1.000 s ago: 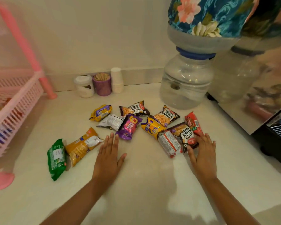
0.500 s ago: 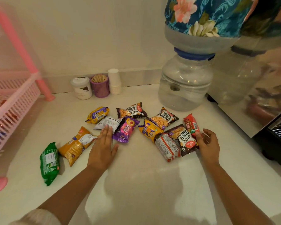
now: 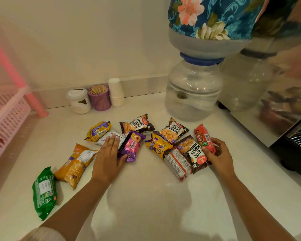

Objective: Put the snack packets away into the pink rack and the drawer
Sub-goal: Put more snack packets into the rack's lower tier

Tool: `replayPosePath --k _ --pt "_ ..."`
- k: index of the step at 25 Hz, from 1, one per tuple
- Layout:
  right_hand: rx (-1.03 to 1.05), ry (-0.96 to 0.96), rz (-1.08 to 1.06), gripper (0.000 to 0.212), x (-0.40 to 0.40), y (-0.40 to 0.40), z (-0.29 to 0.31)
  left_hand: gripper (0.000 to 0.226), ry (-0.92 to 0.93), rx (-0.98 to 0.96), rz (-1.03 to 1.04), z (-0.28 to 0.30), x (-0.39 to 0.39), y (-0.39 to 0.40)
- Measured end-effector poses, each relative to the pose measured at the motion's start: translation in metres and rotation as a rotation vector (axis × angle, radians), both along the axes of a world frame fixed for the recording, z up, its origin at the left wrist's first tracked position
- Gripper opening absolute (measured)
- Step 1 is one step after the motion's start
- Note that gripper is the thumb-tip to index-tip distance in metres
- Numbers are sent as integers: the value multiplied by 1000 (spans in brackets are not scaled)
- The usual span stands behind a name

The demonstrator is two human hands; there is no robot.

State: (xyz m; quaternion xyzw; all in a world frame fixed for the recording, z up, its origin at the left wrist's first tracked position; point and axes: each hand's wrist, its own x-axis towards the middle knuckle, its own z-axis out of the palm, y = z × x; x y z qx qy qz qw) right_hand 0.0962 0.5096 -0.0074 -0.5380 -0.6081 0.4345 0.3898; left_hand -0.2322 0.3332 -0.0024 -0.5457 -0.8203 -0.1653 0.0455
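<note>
Several snack packets lie scattered on the white counter [image 3: 146, 197]. My left hand [image 3: 108, 153] lies flat, fingers spread, across a white packet [image 3: 108, 134] and the edge of a purple packet [image 3: 131, 146]. My right hand [image 3: 217, 153] curls around a red packet [image 3: 202, 136] at the right end of the pile, next to a dark salted-peanuts packet [image 3: 195, 152]. A green packet [image 3: 43, 192] and an orange packet [image 3: 75, 162] lie apart at the left. The pink rack [image 3: 9, 112] stands at the left edge. No drawer is in view.
A water dispenser jar [image 3: 193, 91] with a floral-covered bottle stands behind the pile. A white jar [image 3: 79, 100], a purple cup of sticks [image 3: 99, 97] and stacked paper cups [image 3: 116, 92] line the back wall. A shiny appliance [image 3: 276, 105] stands on the right.
My left hand slid forward onto the white and purple packets. My right hand moved forward and curled around the red packet. The view shifted slightly closer.
</note>
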Motion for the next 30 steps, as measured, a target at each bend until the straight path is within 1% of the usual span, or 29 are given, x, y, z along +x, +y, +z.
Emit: replayPosePath --k 2,4,6,8,9,10,11,12,16,18,20,22,23,25,26,28,30 --pt "16 -21 -12 53 0 1 0 69 -4 8 -26 -2 2 -1" --pt "19 -36 -22 54 0 2 -1 68 2 15 -46 -2 2 -1" --pt "20 -46 -22 55 0 2 -1 68 0 24 -20 2 3 -2" --pt "17 -51 -26 55 0 3 0 62 47 47 -41 6 7 -4" --pt "15 -50 -26 55 0 4 0 56 112 50 -129 6 11 -5" --pt "14 -45 -27 55 0 4 0 56 196 50 -240 4 14 -7" --pt "12 -35 -29 53 0 4 0 60 259 48 -341 0 17 -8" --pt "9 -23 -30 52 1 4 -1 64 277 30 -396 -1 18 -8" --pt "18 7 -17 49 2 3 -2 70 231 -42 -358 4 19 -8" --pt "8 59 -19 47 2 2 -3 69 225 -26 -345 5 19 -9" --pt "-6 105 -23 46 2 3 -4 63 196 -7 -283 6 17 -10" --pt "-12 116 -21 45 2 2 -4 51 126 102 -188 9 15 -10" --pt "-15 121 -23 44 2 3 -4 49 136 161 -186 10 11 -9" --pt "-13 120 -23 43 2 3 -5 49 259 189 -311 10 -2 -8" --pt "-5 105 -19 43 3 3 -5 51 288 175 -356 14 -13 -5" --pt "15 72 -15 43 3 3 -5 63 230 100 -300 24 -37 7" --pt "25 61 -17 42 4 3 -6 83 212 -116 -259 30 -60 19"
